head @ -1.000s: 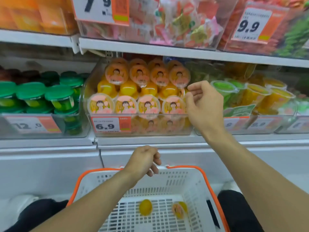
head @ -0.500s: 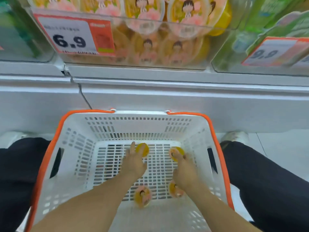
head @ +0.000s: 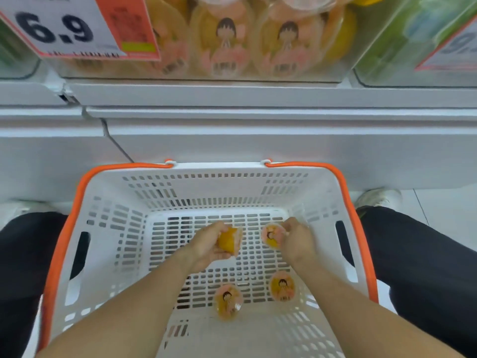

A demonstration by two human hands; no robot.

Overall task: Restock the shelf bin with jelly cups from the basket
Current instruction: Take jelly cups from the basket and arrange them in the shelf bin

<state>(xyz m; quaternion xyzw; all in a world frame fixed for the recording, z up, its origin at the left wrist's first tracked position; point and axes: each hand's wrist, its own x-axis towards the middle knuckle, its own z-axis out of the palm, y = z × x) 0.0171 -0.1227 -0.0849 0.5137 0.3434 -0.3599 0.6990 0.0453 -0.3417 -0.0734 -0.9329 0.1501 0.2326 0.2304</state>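
Note:
Both my hands are down inside the white basket (head: 111, 228) with the orange rim. My left hand (head: 209, 248) grips a yellow jelly cup (head: 228, 240) lying on its side. My right hand (head: 296, 242) holds another jelly cup (head: 272, 235) with its pink cartoon lid facing up. Two more jelly cups (head: 228, 301) (head: 282, 285) lie on the basket floor closer to me. Above, the clear shelf bin (head: 258, 71) is packed with the same cups behind a 6.9 price tag (head: 64, 27).
A white shelf ledge (head: 258, 117) juts out between the bin and the basket. Bins of green products (head: 413, 42) flank the jelly bin on the right. My black-trousered knees (head: 418, 267) press close on both sides of the basket.
The view dropped from the shelf to the basket. Both hands went down into it; each has closed round a jelly cup and lifted it off the floor.

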